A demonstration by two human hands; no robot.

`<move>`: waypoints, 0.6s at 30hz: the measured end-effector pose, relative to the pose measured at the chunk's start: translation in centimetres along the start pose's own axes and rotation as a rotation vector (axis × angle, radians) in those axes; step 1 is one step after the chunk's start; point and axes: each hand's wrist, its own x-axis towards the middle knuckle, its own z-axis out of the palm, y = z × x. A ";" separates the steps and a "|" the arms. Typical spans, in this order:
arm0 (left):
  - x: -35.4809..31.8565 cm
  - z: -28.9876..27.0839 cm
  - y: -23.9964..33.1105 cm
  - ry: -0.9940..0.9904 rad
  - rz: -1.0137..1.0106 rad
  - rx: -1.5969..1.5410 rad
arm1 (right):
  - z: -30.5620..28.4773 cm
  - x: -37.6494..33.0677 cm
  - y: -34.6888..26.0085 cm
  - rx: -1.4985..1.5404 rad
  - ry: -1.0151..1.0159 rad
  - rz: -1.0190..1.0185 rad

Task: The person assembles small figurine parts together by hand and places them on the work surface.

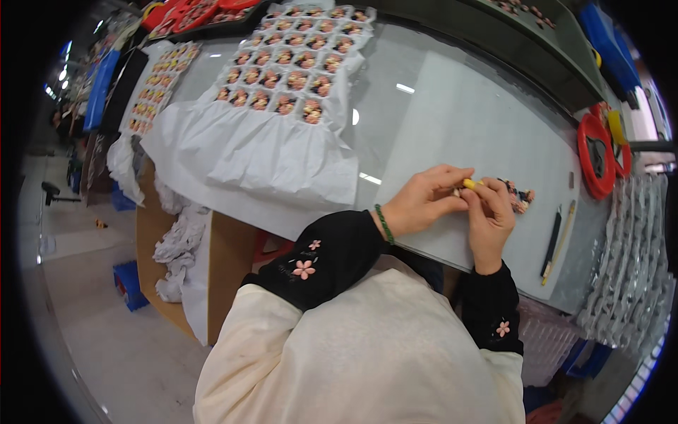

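Observation:
My left hand (425,200) and my right hand (492,225) meet over the white work sheet (452,127). Pinched between the fingertips of both is a small yellow and pale figurine piece (472,184); its full shape is hidden by the fingers. Just beyond the right hand, a few small pink and dark figurines (523,201) lie on the sheet, partly covered by that hand. To the right of them rest a thin black pen-like tool (552,244) and a slim yellowish stick (563,240).
A white tray (296,53) of figurines in compartments lies on paper at the far left, beside a second tray (157,85). Red baskets (597,157) and stacked clear plastic trays (621,247) stand at the right. A cardboard box (229,275) with crumpled paper is at the lower left.

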 end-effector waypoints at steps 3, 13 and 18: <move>-0.7 0.6 0.5 0.101 -0.074 -0.129 | -0.2 -0.3 -0.6 0.033 0.011 0.065; -4.7 -14.9 13.5 0.743 0.369 1.234 | -0.2 -1.0 -0.7 0.026 0.009 0.114; -10.8 -28.3 16.0 0.788 -0.019 1.655 | 0.0 -0.9 -0.4 0.037 -0.023 0.098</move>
